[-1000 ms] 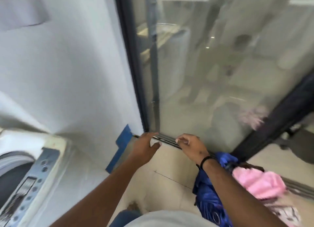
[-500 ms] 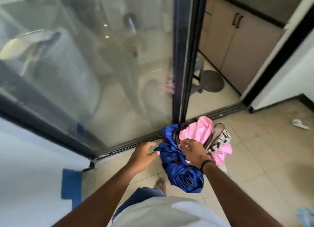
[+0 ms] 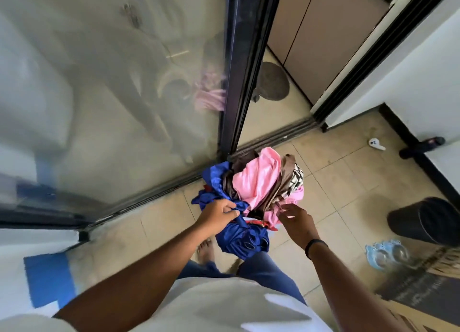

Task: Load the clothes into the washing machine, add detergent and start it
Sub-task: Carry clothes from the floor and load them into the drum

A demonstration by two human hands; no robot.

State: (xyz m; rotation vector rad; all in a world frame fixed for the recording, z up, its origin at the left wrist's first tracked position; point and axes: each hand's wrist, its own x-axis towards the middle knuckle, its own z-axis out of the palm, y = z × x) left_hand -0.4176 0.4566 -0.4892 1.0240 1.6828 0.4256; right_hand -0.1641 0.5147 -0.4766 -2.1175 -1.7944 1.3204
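While the left hand [image 3: 220, 213] grasps a fold of the blue garment [image 3: 239, 234], fingers curled around it, the right hand [image 3: 296, 221] hovers slack-fingered beside the pink cloth [image 3: 258, 180], holding nothing. The heap of clothes [image 3: 251, 197] sits on the tiled floor [image 3: 348, 177] against the sliding glass door [image 3: 124, 95]. Farther right stands a black bin [image 3: 423, 219].

Bright, even daylight fills the room, and the tiled floor [image 3: 348, 182] shows only soft shadows. The glass door [image 3: 112, 95] across the upper left of the frame is hazy with milky glare and smeared reflections. Straight door frames bow outward toward the edges from the wide lens. The lower left and bottom edge look soft and blurred.
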